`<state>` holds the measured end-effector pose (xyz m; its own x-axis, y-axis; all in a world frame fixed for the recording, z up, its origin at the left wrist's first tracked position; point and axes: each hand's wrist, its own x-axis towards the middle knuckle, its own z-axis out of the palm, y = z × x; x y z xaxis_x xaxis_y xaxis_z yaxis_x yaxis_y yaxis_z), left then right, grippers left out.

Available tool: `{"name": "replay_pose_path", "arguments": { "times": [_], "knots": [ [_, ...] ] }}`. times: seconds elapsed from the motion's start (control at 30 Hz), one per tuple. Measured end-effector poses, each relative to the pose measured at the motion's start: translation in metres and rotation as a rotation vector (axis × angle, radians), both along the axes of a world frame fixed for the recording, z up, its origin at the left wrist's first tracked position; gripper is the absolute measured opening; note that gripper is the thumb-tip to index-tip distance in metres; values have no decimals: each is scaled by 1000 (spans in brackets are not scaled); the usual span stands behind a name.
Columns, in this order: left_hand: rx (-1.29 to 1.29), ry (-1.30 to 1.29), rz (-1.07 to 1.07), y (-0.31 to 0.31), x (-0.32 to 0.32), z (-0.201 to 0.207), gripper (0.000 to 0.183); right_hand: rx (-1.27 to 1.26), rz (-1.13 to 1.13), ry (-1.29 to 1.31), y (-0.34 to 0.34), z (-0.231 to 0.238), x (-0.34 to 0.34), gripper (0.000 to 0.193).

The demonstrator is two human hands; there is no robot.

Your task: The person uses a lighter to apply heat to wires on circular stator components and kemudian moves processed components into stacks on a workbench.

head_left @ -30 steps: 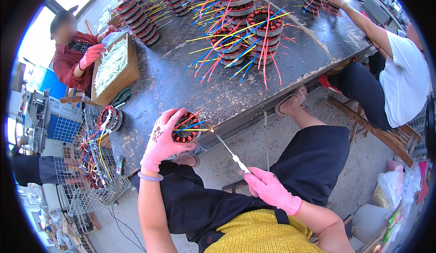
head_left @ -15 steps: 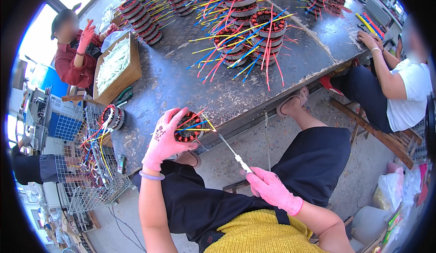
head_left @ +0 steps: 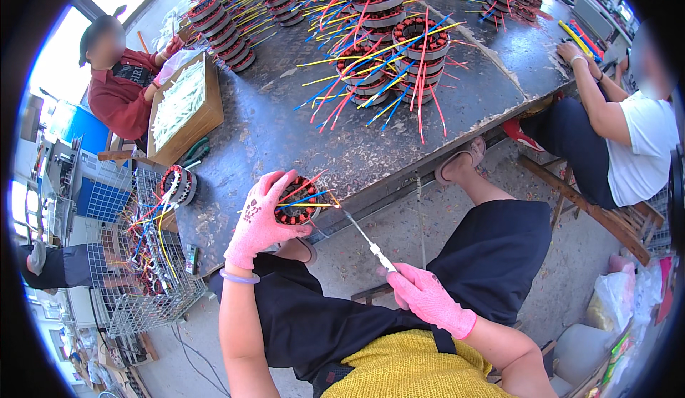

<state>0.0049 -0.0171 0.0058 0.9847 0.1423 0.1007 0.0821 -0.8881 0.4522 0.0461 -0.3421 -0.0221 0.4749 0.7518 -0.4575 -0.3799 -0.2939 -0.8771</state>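
My left hand [head_left: 262, 216], in a pink glove, is closed around a motor stator [head_left: 298, 202] at the table's front edge. The ring has red-and-black windings, with red, blue and yellow wires sticking out to the right. My right hand [head_left: 430, 298], also gloved in pink, grips the white handle of a thin-shafted tool [head_left: 372, 247]. Its metal shaft points up and left, and the tip meets a thin copper-coloured strand beside the stator's wire ends. Whether the tip is hooked is too small to tell.
Stacked stators [head_left: 421, 55] with long coloured wires stand across the table [head_left: 278, 127]. A single stator [head_left: 178, 184] sits at the left edge near green-handled pliers [head_left: 195, 151]. A cardboard box [head_left: 189, 130] holds white sleeves. Co-workers sit left and right; a wire basket [head_left: 153, 294] stands lower left.
The yellowish strand slanting up from the stator is lower, and a copper-coloured strand shows at the tool's tip. The left co-worker's raised hand has come down to the box. My hands barely moved.
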Motion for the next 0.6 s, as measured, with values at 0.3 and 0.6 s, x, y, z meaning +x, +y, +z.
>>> {"name": "replay_pose_path", "arguments": {
  "times": [0.3,0.6],
  "knots": [
    [-22,5,-3,-1,1,1,93,-21,11,-17,2,0,0,38],
    [-13,9,-4,0,1,0,93,-12,-18,30,1,2,-1,37]
  ]
}}
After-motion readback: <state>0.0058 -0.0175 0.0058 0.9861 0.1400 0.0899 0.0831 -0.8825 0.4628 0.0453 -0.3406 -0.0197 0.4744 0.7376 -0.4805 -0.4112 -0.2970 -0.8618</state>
